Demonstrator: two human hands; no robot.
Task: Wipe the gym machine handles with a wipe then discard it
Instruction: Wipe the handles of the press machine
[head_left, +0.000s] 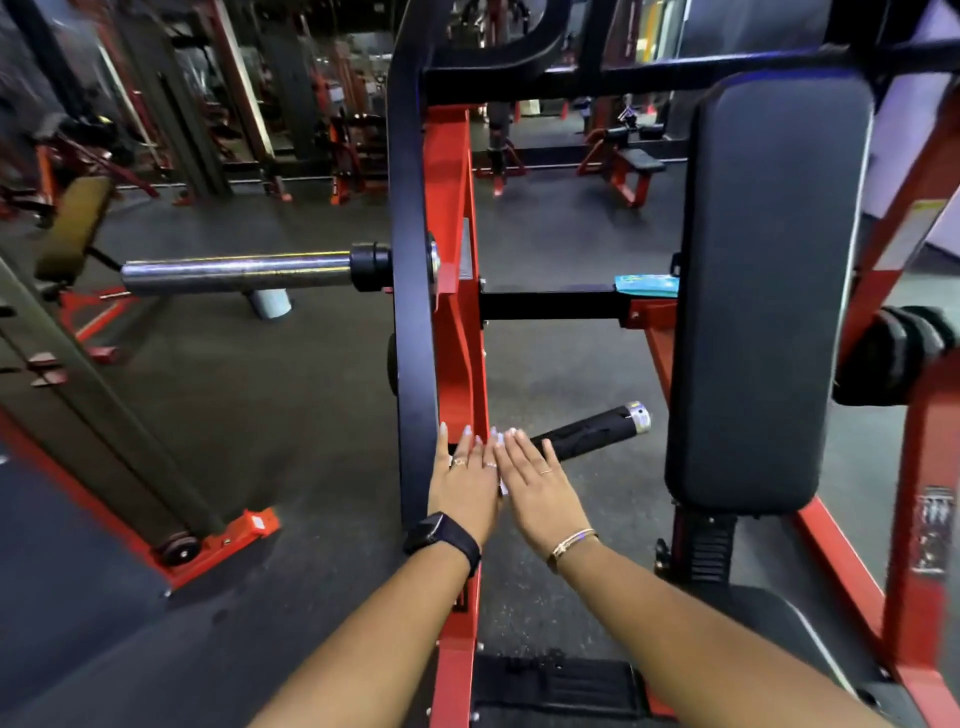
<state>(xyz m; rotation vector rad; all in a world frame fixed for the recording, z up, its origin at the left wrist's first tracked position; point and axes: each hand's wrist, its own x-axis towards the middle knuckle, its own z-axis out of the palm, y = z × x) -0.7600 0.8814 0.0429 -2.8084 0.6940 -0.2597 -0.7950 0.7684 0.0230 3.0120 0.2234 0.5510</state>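
A black handle (589, 432) with a silver end cap sticks out to the right from the red and black machine arm (457, 332). My left hand (464, 480) and my right hand (540, 486) lie side by side at the handle's inner end, fingers straight. A white wipe (502, 470) shows as a thin strip between the two hands, mostly hidden under them. My right hand covers the near part of the handle. A teal wipe packet (647, 286) rests on the crossbar further back.
The black back pad (769, 291) stands upright to the right of the handle. A steel weight peg (234, 270) juts left from the arm. The seat (769, 623) is at lower right. Dark rubber floor (291, 415) and other red machines lie behind.
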